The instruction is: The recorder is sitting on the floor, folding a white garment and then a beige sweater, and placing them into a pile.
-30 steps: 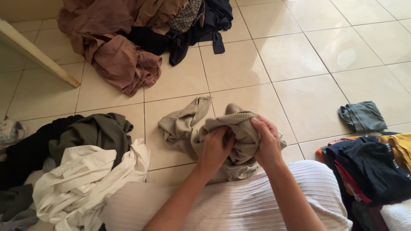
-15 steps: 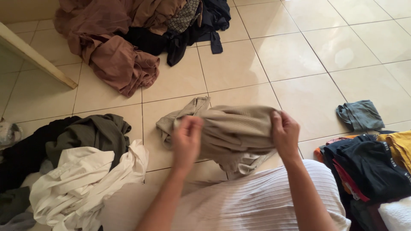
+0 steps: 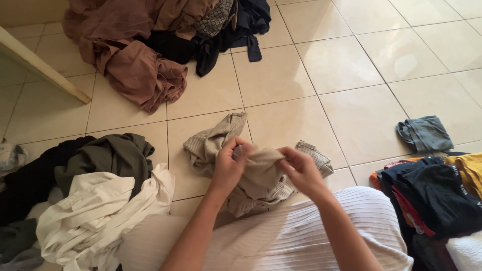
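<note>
Gripping the beige knit garment at centre frame, the left hand and right hand are both closed on its bunched top edge. Pinch matching corners and keep the edge taut above the tiled floor.

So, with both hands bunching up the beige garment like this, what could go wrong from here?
1. The left hand and right hand pinch only the middle of the beige garment; its loose ends trail on the tiled floor and may fold unevenly.
2. The white shirt lies close by, so the two could get tangled.
</note>
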